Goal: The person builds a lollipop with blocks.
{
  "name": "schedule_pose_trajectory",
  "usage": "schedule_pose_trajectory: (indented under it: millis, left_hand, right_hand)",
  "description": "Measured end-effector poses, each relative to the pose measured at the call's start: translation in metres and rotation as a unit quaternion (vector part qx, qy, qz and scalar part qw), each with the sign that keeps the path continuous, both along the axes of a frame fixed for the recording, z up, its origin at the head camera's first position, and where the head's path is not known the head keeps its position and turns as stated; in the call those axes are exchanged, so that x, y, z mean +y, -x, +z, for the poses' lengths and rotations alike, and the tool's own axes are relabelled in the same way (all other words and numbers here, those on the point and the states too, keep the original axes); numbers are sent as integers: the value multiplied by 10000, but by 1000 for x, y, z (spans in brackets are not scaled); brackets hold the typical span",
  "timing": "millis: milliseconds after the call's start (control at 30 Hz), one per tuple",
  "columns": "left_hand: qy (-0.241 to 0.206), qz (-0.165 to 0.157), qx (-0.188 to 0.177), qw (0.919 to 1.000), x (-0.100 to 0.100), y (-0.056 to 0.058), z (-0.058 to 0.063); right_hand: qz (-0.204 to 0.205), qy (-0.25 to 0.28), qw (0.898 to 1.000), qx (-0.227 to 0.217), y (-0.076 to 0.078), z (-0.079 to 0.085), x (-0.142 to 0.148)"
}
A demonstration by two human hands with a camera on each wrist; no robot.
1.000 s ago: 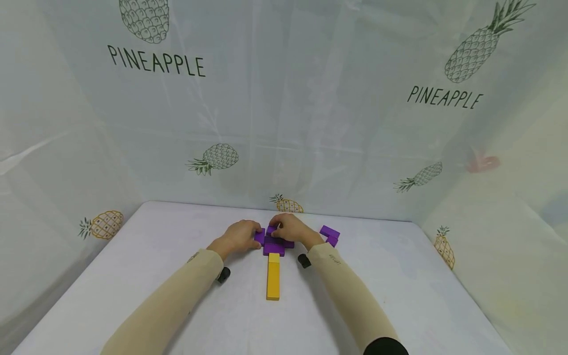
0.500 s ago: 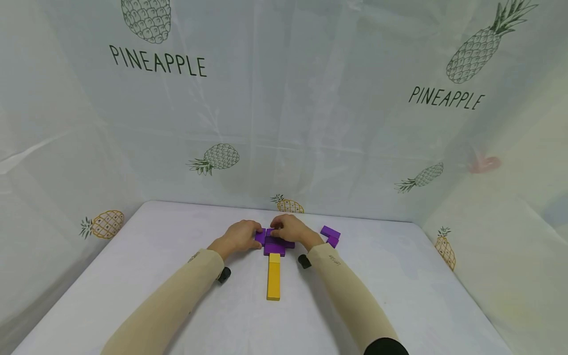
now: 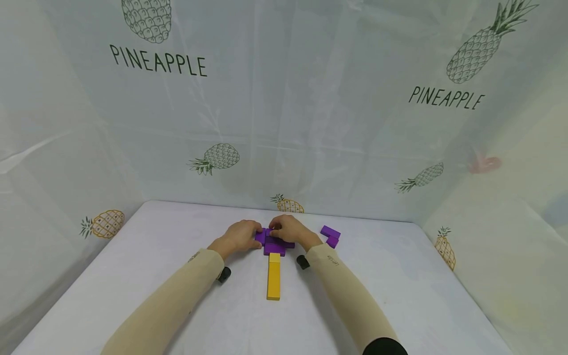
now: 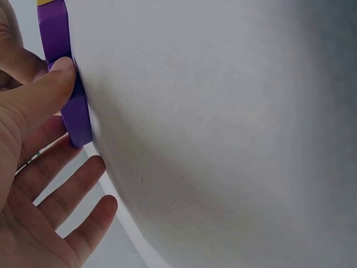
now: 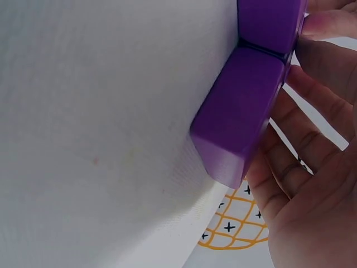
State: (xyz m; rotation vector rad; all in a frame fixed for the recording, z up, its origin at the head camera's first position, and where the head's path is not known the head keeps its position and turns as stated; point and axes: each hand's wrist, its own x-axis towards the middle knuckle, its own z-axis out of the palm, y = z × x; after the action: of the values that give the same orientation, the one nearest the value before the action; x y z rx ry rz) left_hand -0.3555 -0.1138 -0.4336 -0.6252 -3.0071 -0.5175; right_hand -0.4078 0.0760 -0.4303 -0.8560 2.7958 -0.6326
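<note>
Purple blocks lie together on the white table, one of them a near block [image 3: 274,250] touching the end of a yellow block strip [image 3: 273,281]. My left hand [image 3: 239,235] pinches the leftmost purple block [image 3: 260,238] between thumb and fingers. In the left wrist view, the thumb presses this purple block [image 4: 78,120] while the other fingers spread out. My right hand [image 3: 290,230] reaches over the cluster, thumb and fingertips about a purple block at its far side, which they partly hide. In the right wrist view, a purple block [image 5: 240,100] sits beside that hand's extended fingers.
Two loose purple blocks, a farther one [image 3: 330,231] and a nearer one [image 3: 332,241], lie right of my right hand. A pineapple-print curtain [image 3: 328,123] hangs behind the white table [image 3: 213,315] and along its sides.
The right hand shifts very slightly over the purple blocks. The left hand and the blocks stay in place.
</note>
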Motion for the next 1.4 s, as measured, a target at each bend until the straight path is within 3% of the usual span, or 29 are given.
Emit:
schedule_pose_trajectory:
  millis: [433, 700, 933, 1400]
  left_hand:
    - [18, -6, 15, 10000, 0, 1, 1]
    - [19, 36, -50, 10000, 0, 1, 2]
    - [76, 83, -130, 9999, 0, 1, 1]
    - [64, 30, -19, 10000, 1, 1, -4]
  right_hand:
    - [37, -17, 10000, 68, -1, 3, 1]
    - [-36, 148, 9997, 198, -1, 14, 23]
    - [-290, 375, 9985, 289, -20, 23, 56]
    - [-533, 349, 9952, 741, -50, 14, 115]
